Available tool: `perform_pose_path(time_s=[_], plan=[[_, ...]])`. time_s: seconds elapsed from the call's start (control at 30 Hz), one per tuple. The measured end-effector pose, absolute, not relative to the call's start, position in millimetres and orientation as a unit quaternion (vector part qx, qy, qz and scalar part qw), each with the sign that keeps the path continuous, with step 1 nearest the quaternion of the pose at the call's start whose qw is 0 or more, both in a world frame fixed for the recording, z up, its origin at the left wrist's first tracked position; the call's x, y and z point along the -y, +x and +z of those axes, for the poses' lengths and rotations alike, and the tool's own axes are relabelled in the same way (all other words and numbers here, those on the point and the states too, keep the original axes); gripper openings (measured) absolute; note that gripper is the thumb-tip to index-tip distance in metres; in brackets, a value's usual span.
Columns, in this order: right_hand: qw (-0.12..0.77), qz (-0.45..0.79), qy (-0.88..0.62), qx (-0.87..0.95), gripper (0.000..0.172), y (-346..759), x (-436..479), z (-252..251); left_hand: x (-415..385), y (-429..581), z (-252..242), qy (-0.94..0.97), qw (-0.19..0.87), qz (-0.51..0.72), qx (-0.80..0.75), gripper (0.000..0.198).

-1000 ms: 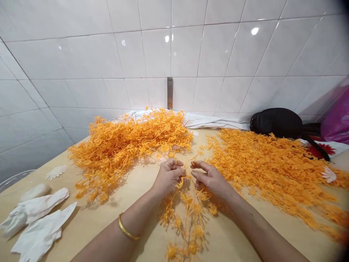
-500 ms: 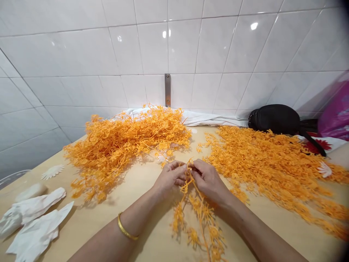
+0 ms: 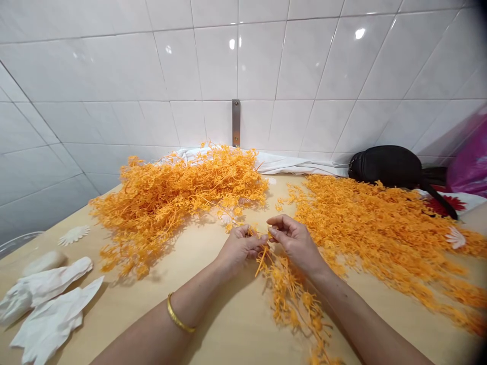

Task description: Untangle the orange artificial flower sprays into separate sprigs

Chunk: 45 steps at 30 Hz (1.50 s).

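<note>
An orange artificial flower sprig (image 3: 294,299) hangs down toward the table's near side, its stem end at my fingers. My left hand (image 3: 241,248) is closed on the stem, thumb and forefinger pressed together, with a thin orange stalk (image 3: 261,261) sticking out below. Beside it, slightly apart, my right hand (image 3: 292,241) pinches a small orange part at its fingertips; whether that part joins the sprig is hard to see. A gold bangle (image 3: 177,314) circles my left wrist.
Orange sprigs lie in a tall heap (image 3: 182,187) at the left and a flatter one (image 3: 373,223) at the right. White gloves (image 3: 53,314) rest at the near left. A black pouch (image 3: 386,165) and a purple bag (image 3: 470,157) stand against the tiled wall (image 3: 213,61).
My hands were close together at the stem and are now slightly apart. The hanging sprig has swung to the right, and a stalk now points down from my left fingers.
</note>
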State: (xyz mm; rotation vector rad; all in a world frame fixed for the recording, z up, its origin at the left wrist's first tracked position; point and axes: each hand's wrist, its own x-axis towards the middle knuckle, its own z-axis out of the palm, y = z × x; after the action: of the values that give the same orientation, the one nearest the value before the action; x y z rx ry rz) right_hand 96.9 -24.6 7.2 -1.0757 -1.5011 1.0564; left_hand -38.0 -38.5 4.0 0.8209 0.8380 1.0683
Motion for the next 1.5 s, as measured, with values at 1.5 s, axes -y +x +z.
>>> perform_pose_path(time_s=[1.5], plan=[[0.662,0.5,-0.429,0.357,0.03,116.5,11.9,29.4,31.2,-45.7,13.3,0.316,0.754,0.461,-0.346,0.014]])
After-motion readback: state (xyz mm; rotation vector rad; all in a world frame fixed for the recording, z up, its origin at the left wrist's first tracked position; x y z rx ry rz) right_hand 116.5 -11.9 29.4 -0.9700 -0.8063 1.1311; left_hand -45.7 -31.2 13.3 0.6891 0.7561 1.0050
